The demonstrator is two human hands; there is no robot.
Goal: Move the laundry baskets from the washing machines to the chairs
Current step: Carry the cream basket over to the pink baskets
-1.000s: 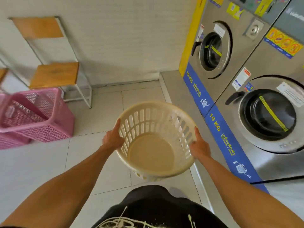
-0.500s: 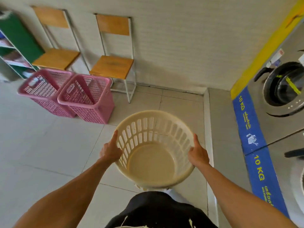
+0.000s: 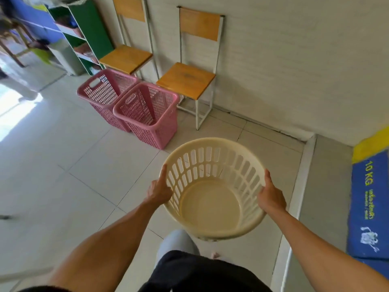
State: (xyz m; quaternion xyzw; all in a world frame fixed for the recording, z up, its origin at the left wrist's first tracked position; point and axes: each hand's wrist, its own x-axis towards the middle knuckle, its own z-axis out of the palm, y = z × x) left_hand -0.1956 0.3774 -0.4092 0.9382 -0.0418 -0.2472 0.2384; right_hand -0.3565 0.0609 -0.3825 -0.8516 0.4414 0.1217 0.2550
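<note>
Basket carried toward the chairs

Floor of pale square tiles [image 3: 63,165] is taking up more of the view than half a second ago, and the washing machines have slid off the right edge, leaving only the blue "10 KG" floor panel [image 3: 368,207]. Two wooden-seated metal-framed chairs [image 3: 187,81] are standing against the white wall, closer than before, with two pink rectangular mesh baskets [image 3: 147,114] touching each other on the floor just in front of them. The round cream slotted plastic laundry basket [image 3: 212,205], empty, is being held in the air, tilted toward the person. The left hand [image 3: 159,190] and right hand [image 3: 271,197] are clasping its opposite rims. Open tiles are lying between it and the nearer chair.
</note>
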